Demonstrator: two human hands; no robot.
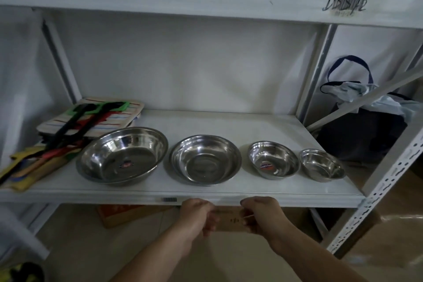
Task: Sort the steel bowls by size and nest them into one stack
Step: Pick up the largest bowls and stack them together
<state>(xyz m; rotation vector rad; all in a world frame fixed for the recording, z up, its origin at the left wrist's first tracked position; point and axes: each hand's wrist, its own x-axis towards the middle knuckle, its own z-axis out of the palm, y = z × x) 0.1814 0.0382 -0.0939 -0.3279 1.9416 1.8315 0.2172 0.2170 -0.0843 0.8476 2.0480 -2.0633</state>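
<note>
Four steel bowls sit in a row on the white shelf (229,192) across the middle of the frame, none nested, each apart from the next. The largest bowl (122,155) is at the left, tilted with its left rim low; then the second bowl (205,159), the third bowl (273,159) with a sticker inside, and the smallest bowl (322,165) at the right. At the left edge lies a pile of cloths and utensils (75,126). Low in the centre, below the shelf's front lip, the left hand (196,215) and right hand (261,214) are both curled, each grip closed on what seems a thin strip or stick between them; the blur makes it hard to tell. Neither hand touches a bowl.
</note>
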